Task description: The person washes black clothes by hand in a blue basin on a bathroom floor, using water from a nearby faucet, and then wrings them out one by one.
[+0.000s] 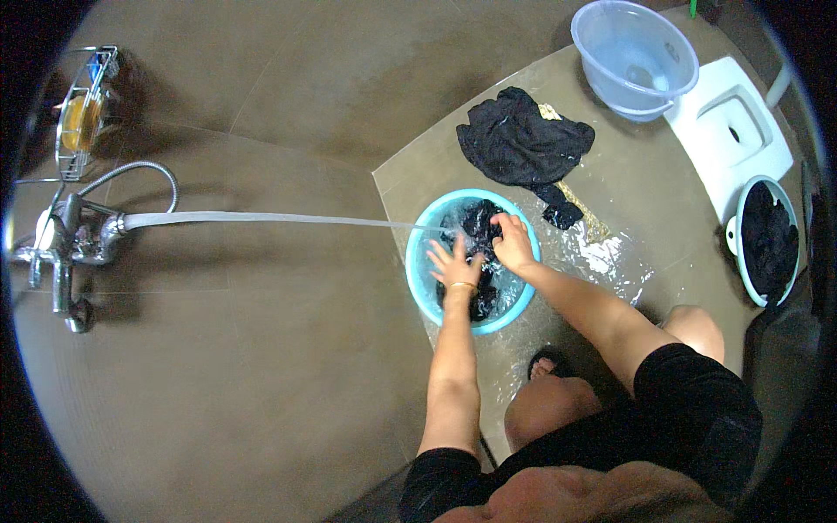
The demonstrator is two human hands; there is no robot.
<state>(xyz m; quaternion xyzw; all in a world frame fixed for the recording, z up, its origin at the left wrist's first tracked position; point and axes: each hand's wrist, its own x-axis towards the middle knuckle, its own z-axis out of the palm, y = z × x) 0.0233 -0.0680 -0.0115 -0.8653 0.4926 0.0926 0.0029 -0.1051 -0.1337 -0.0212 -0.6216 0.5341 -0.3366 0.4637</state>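
Observation:
A turquoise plastic basin [414, 287] holds water and wet black cloth [485, 216]. A stream of water [261, 218] falls into it from a wall tap and splashes by my hands. My left hand [455, 267], with a thin bangle at the wrist, is over the basin with its fingers spread, slightly blurred. Near the basin's right side, my right hand [512, 243] has its fingers bent against the black cloth; whether they grip it is hidden. Beyond the basin, a wet black garment [516, 137] with patterned pale trim lies on the tiled floor.
The chrome tap [78, 248] and a wire rack [82, 124] are on the left wall. A translucent bucket [634, 59] stands at the back right, beside a white squat toilet [726, 124]. Another tub [741, 261] with dark cloth sits at far right. The floor [660, 229] is wet.

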